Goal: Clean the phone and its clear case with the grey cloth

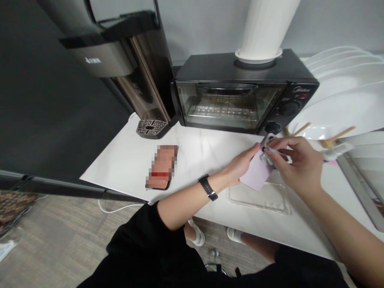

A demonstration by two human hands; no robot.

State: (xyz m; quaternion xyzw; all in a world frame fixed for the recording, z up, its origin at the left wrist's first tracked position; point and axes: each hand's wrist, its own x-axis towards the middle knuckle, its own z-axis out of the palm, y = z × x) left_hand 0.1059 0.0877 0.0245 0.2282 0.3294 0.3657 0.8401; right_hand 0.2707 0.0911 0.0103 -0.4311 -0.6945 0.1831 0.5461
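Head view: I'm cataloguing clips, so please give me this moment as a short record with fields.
Left hand: holds a lilac phone
Right hand: pinches a small pale item at the phone's camera end; exactly what is unclear
Left wrist: black watch
Counter: clear case near the hands
Behind: toaster oven, white container on top
Right: white plates

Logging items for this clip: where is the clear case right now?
In the head view, right of centre, the clear case lies on the white counter, just below the lilac phone held in the left hand.
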